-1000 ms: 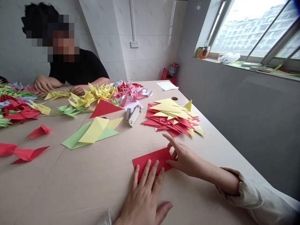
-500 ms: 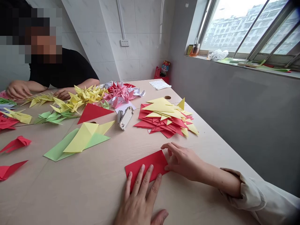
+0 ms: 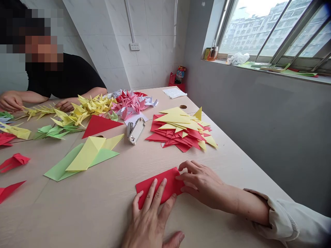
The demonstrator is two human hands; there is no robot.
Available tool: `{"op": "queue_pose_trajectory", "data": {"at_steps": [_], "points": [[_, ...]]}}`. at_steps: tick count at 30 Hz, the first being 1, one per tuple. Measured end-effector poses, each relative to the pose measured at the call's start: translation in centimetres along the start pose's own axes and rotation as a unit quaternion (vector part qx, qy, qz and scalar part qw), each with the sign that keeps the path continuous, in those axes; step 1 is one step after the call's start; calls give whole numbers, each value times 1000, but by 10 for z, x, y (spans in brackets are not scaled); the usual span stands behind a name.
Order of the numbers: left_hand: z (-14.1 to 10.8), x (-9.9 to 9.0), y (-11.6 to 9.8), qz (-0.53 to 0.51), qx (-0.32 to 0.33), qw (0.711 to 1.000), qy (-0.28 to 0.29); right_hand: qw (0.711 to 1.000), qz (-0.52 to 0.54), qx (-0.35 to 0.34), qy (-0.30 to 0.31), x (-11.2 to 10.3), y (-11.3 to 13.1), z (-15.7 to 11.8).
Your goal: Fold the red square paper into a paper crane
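A folded red paper [image 3: 168, 182] lies on the table in front of me, its long side slanting up to the right. My left hand [image 3: 153, 213] rests on its lower left part with the fingers spread. At the paper's right end is my right hand [image 3: 200, 182], its fingers bent and apart, the fingertips touching the edge. Beyond it sits a pile of red and yellow folded papers [image 3: 181, 129]. Yellow [image 3: 86, 155] and green [image 3: 64, 163] folded papers overlap to the left.
A stapler [image 3: 136, 131] stands near a red triangle [image 3: 100, 125]. Yellow [image 3: 95, 105] and pink folded pieces [image 3: 130, 101] are heaped farther back. A person in black [image 3: 73, 74] sits at the far left, hands on the table. A grey wall [image 3: 245, 110] borders the right side.
My right hand's index finger has come down onto the paper's right end. My left hand's fingers have bent slightly. The view has shifted a little to the right.
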State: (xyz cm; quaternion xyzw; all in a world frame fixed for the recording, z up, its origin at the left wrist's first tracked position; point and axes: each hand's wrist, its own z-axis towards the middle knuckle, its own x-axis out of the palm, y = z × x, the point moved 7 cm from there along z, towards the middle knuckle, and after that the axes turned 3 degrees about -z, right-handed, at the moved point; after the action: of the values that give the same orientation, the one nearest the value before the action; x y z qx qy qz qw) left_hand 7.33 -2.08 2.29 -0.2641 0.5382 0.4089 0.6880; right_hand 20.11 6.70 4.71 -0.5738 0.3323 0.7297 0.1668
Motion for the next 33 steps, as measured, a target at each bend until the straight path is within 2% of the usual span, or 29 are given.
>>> {"op": "queue_pose_trajectory", "data": {"at_steps": [5,10,15,19,26,33], "points": [[0,-1,0,22,6,1000,-18,1000,2,-11,0,2,-3,0],[3,-2,-2,20,13,1000,-7,1000,-9,-18,-1,-1,0,1],[1,2,-1,-18,1,999,27,996,9,-87,-10,0,16,-1],[2,4,-1,-48,-3,997,60,991,36,-131,7,3,24,-5],[5,3,-1,-139,-37,977,157,987,58,-145,24,2,24,0],[3,3,1,-174,-53,970,160,984,-22,-159,79,8,34,-2]]}}
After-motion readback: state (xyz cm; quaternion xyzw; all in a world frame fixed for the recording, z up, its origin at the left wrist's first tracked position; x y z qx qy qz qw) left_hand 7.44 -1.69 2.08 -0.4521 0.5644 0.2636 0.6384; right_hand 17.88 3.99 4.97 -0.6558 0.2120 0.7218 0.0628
